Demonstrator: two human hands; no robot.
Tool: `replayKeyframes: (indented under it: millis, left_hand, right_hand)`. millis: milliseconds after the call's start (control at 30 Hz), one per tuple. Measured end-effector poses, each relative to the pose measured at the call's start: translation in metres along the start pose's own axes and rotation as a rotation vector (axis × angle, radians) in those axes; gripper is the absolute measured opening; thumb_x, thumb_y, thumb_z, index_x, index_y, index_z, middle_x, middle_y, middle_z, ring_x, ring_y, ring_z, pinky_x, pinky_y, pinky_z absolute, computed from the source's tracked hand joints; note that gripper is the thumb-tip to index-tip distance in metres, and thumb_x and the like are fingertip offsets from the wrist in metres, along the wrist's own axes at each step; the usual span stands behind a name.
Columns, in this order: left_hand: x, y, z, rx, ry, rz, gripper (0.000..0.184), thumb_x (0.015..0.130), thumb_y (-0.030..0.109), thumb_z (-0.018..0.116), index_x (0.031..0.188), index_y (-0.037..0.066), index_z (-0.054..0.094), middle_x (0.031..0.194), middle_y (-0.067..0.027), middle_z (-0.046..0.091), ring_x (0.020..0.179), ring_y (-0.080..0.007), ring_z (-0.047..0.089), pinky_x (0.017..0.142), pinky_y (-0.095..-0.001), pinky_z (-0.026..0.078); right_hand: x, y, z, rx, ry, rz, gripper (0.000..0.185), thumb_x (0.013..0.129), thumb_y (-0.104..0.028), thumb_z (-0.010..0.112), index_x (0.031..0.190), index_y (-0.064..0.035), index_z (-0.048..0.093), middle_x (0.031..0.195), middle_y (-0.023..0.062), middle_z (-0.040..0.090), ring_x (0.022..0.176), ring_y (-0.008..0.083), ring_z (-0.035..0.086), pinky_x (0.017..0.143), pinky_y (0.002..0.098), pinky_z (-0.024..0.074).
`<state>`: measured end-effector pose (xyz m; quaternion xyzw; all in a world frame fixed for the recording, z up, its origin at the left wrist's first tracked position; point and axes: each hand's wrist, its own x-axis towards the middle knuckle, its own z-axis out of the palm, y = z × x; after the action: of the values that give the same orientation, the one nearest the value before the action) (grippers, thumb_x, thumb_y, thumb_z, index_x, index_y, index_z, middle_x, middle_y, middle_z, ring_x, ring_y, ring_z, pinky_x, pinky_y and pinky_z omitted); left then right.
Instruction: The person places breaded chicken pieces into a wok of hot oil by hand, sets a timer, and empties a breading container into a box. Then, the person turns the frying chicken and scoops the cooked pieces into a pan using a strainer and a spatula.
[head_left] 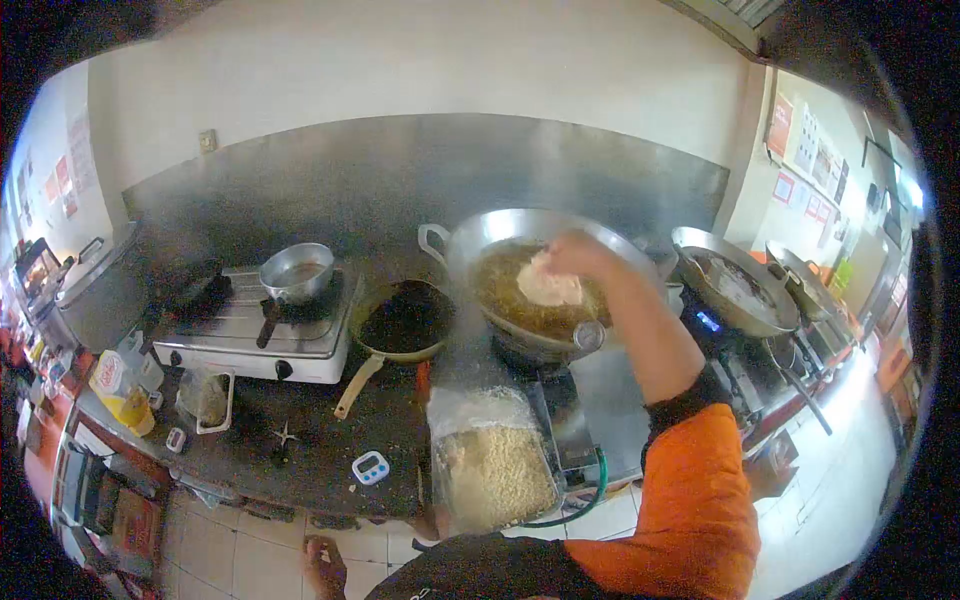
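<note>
The right hand (580, 255) reaches over the big wok (492, 232), and its fingers are pinching 1 pale piece of food (552, 287) at the upper edge. This piece hangs below the fingertips, above or in the brown oil (500, 285); I cannot tell whether its lower edge touches the surface. The left hand (325, 568) is far below these fingers and to their left, over the tiled floor (265, 560), before the edge of the dark tabletop (300, 450). Whether its fingers are spread or pressed together, I cannot tell.

Nearer to the body than the right fingers, and a little left, there is a tray (438, 480) with pale crumbs (500, 480). Left of the same fingers is a frying pan (374, 366) with dark contents, and farther left 1 small saucepan (297, 288) rests on a stove (315, 369). A white and blue timer (370, 468) lies left of the tray. To the right of the fingers, well apart, stands a 2nd wok (692, 242).
</note>
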<state>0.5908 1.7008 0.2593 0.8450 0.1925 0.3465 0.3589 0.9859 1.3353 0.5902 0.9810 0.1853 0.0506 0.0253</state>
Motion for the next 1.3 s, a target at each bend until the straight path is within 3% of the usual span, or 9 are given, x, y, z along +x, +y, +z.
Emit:
replayKeyframes:
  millis: [133,267,567,700,800,900,1067,1200,1300]
  left_hand:
    - [-0.006,-0.013,-0.006,0.015,0.006,-0.008,0.012,0.067,-0.004,0.054,0.066,0.005,0.045,0.068,-0.0078,0.046,0.064,-0.0216,0.046,0.059,-0.0290,0.039]
    - [-0.010,-0.024,-0.012,-0.133,0.046,-0.073,0.008,0.068,0.000,0.053,0.068,0.003,0.045,0.069,-0.0101,0.048,0.065,-0.0216,0.048,0.058,-0.0279,0.040]
    - [-0.008,-0.010,-0.006,0.140,-0.065,-0.008,0.004,0.069,0.001,0.053,0.072,0.002,0.050,0.075,-0.0119,0.050,0.070,-0.0261,0.049,0.061,-0.0303,0.040]
    - [0.000,0.008,-0.014,0.078,-0.105,-0.010,0.003,0.070,0.003,0.053,0.072,0.002,0.051,0.076,-0.0122,0.050,0.072,-0.0278,0.050,0.062,-0.0327,0.040]
    - [0.003,0.003,-0.017,0.160,-0.068,0.066,0.002,0.070,0.002,0.052,0.071,0.002,0.050,0.075,-0.0123,0.050,0.072,-0.0280,0.050,0.061,-0.0330,0.041]
    - [0.001,-0.001,-0.017,0.153,-0.056,-0.006,0.001,0.071,0.002,0.051,0.070,0.002,0.049,0.073,-0.0127,0.051,0.073,-0.0286,0.050,0.061,-0.0346,0.041]
    - [0.001,0.015,-0.001,0.092,-0.090,-0.004,0.002,0.071,0.002,0.049,0.069,0.002,0.049,0.073,-0.0132,0.050,0.074,-0.0301,0.049,0.065,-0.0362,0.041]
    - [0.007,0.029,-0.008,0.112,-0.090,0.060,0.003,0.071,0.000,0.050,0.068,0.002,0.049,0.074,-0.0125,0.050,0.073,-0.0296,0.049,0.064,-0.0346,0.041]
    - [0.003,0.015,-0.015,0.136,-0.110,0.051,0.003,0.070,0.000,0.051,0.069,0.003,0.049,0.073,-0.0121,0.050,0.072,-0.0293,0.049,0.063,-0.0341,0.041]
  right_hand:
    - [0.037,0.045,0.071,-0.530,-0.008,-0.046,0.033,0.067,-0.035,0.057,0.072,-0.0028,0.061,0.076,0.0155,0.059,0.074,0.0273,0.056,0.065,0.0351,0.0442]
    - [0.008,-0.007,0.043,-0.142,0.481,0.233,0.019,0.070,-0.022,0.053,0.069,-0.0047,0.061,0.076,0.0147,0.058,0.073,0.0302,0.056,0.064,0.0376,0.0446]
    - [-0.141,-0.166,0.132,0.050,-0.352,-0.623,0.018,0.061,-0.011,0.053,0.075,-0.0011,0.059,0.078,0.0196,0.057,0.071,0.0334,0.056,0.064,0.0408,0.0465]
    - [-0.106,-0.163,0.261,0.418,-0.251,-0.689,0.030,0.057,-0.019,0.058,0.079,0.0007,0.058,0.085,0.0214,0.055,0.081,0.0367,0.053,0.072,0.0418,0.0431]
    - [-0.089,-0.153,0.306,0.649,-0.446,-0.665,0.081,0.045,-0.027,0.075,0.114,-0.0049,0.038,0.110,0.0178,0.046,0.104,0.0301,0.043,0.086,0.0353,0.0362]
    - [-0.082,-0.152,0.289,0.577,-0.550,-0.721,0.089,0.039,-0.038,0.077,0.113,-0.0051,0.040,0.109,0.0166,0.047,0.103,0.0285,0.045,0.085,0.0334,0.0374]
    - [-0.081,-0.181,0.272,0.028,-0.809,-0.703,0.083,0.043,-0.044,0.074,0.112,-0.0089,0.044,0.108,0.0149,0.049,0.096,0.0270,0.048,0.081,0.0344,0.0386]
    - [-0.067,-0.162,0.331,0.416,-0.808,-0.702,0.037,0.058,-0.029,0.064,0.083,-0.0023,0.058,0.088,0.0169,0.055,0.085,0.0313,0.051,0.070,0.0410,0.0401]
    - [-0.073,-0.138,0.296,0.478,-0.558,-0.907,0.054,0.052,-0.034,0.071,0.100,-0.0162,0.055,0.101,0.0083,0.054,0.095,0.0250,0.047,0.077,0.0358,0.0377]
